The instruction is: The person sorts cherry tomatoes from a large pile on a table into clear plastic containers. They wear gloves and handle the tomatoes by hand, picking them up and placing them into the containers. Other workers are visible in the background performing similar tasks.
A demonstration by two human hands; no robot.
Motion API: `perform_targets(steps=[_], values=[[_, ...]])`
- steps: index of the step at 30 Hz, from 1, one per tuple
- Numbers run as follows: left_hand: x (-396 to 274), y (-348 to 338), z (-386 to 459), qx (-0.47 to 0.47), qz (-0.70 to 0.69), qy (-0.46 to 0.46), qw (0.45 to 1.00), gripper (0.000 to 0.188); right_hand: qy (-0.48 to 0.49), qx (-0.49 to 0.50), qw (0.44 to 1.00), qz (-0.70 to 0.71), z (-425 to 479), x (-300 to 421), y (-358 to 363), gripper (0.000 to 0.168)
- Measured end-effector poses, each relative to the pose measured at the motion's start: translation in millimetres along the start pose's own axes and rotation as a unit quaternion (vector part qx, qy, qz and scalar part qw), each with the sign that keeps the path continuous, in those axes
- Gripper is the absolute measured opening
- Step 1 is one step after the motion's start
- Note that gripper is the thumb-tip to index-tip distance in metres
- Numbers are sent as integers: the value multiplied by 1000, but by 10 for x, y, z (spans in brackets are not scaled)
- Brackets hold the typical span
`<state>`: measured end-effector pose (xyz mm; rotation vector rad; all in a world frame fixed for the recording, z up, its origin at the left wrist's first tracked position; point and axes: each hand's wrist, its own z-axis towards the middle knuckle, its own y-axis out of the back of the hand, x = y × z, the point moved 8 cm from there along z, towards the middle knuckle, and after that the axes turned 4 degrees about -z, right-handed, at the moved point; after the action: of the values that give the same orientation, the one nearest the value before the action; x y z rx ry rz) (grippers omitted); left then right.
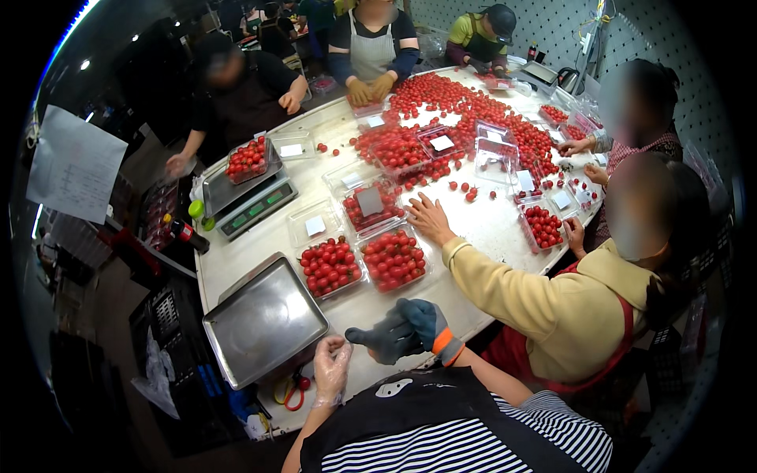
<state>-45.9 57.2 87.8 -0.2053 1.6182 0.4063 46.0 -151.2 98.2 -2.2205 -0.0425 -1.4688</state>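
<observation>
My right hand (434, 331) wears a dark coated work glove with a grey and orange cuff. It grips a second dark work glove (387, 337), whose thumb points left. My left hand (332, 363) is in a thin clear plastic glove, fingers curled beside that thumb tip; whether it pinches anything cannot be made out. Just beyond my hands stand two clear plastic boxes filled with cherry tomatoes, a left box (330, 266) and a right box (393, 260). To the left of them lies a bare stainless steel tray (266, 322).
Scissors (290, 396) lie by the near table edge. A digital scale (254, 204) bears a tomato box (247, 161). Loose cherry tomatoes (437, 94) cover the far table (479, 236). A co-worker's sleeve (508, 284) reaches across from the right. Several other people stand around the table.
</observation>
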Motion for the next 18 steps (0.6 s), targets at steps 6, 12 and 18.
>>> perform_targets(steps=[6,12,18], values=[[88,-302,-111,109,-167,243,949,25,-3,8,1000,20,-1,-33,-38,31],[-248,-246,-133,61,-122,122,983,29,-26,17,998,50,-51,-16,-70,30],[-278,-214,-51,93,73,41,992,16,39,53,998,-16,18,-88,-74,27]])
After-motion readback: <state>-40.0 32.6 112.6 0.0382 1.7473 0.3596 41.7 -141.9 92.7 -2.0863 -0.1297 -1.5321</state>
